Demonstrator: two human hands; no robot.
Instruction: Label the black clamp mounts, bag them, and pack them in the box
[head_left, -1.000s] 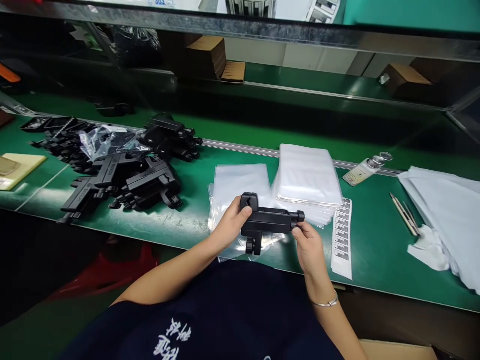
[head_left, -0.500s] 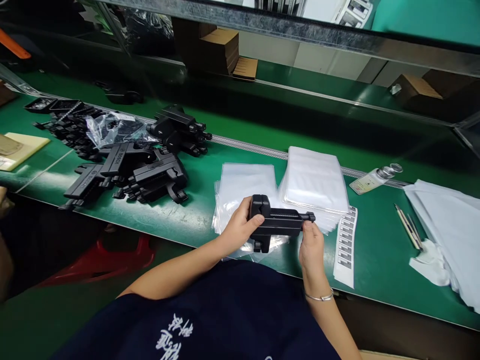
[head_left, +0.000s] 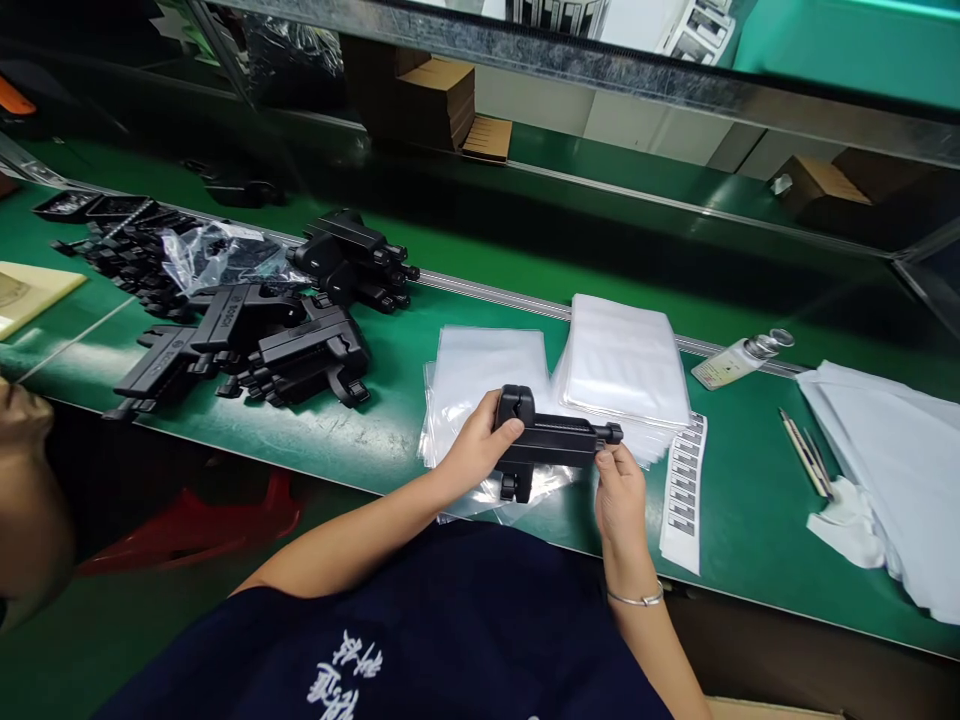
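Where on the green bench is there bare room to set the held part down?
Bare green table lies between the black parts pile and the clear bags, and between the label strip and sticks. Under both hands, bags crowd it.

Both hands, left hand [head_left: 474,455] and right hand [head_left: 621,490], grip black plastic bracket [head_left: 551,443] above clear bags [head_left: 487,375]; loose brackets [head_left: 255,335] at 10 o'clock.

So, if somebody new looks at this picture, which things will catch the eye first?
First, the black plastic holder at the centre, held above the table's near edge by the left hand and the right hand. Next, the heap of similar black parts on the green table to the left, and the white bag stacks just behind the hands.
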